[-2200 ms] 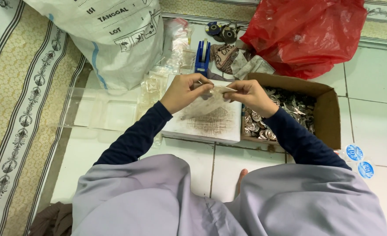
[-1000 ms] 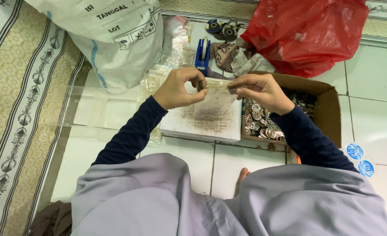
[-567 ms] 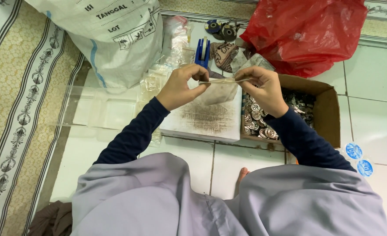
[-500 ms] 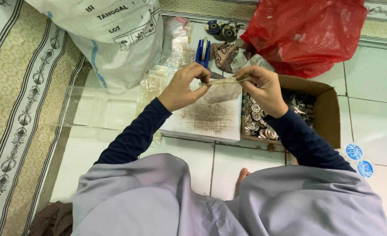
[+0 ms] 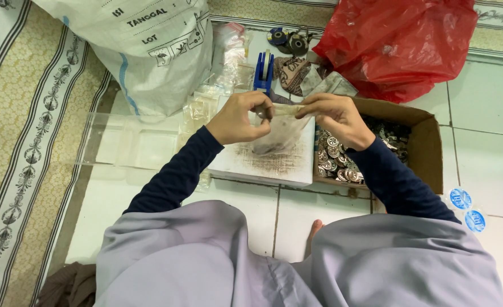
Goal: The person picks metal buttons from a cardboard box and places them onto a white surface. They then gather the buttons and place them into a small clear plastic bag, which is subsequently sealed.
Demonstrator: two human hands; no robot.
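Left hand point(image 5: 241, 118) and right hand point(image 5: 332, 115) fingers pinch small clear bag point(image 5: 278, 132) taut above white board point(image 5: 268, 162); box of metal pieces point(image 5: 419, 139) below right fingers.

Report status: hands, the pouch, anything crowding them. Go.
Left hand and right hand each pinch the top edge of a small clear pouch. Pouch hangs above the white board. Blue tape dispenser behind, apart.
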